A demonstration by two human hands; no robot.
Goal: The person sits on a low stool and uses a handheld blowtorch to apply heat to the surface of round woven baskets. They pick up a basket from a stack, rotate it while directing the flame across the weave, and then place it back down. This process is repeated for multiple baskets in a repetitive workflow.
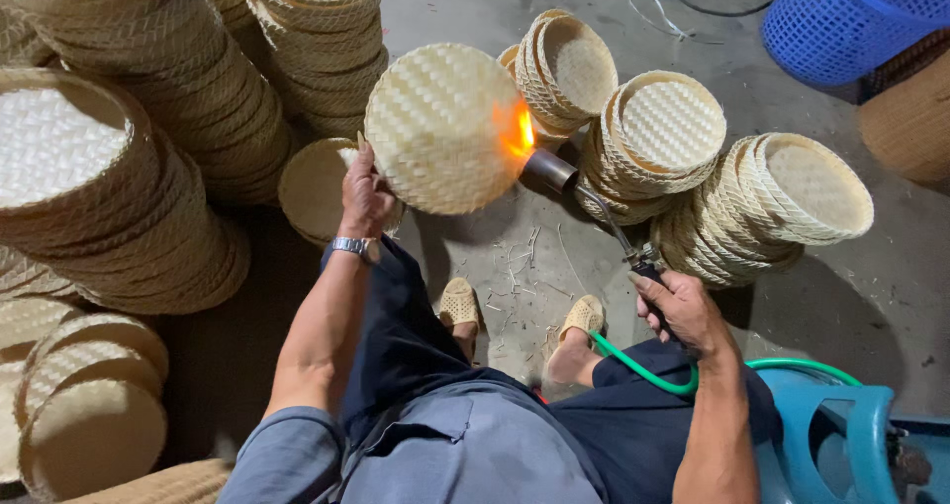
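Note:
My left hand (pixel 364 199), with a metal watch on its wrist, grips the edge of a round woven bamboo basket (pixel 441 128) and holds it up with its bottom facing me. My right hand (pixel 681 311) grips the handle of a gas torch (pixel 594 212). The torch's metal nozzle points at the basket's right side, where an orange flame (pixel 517 131) licks the weave. A green hose (pixel 643 370) runs from the torch handle down past my right knee.
Tall stacks of woven baskets (pixel 148 138) stand at the left. Tilted rows of baskets (pixel 752 202) lie on the concrete floor ahead. A blue plastic basket (pixel 851 19) sits at top right, a blue plastic stool (pixel 841 435) at bottom right. My sandalled feet (pixel 520 311) rest on the floor.

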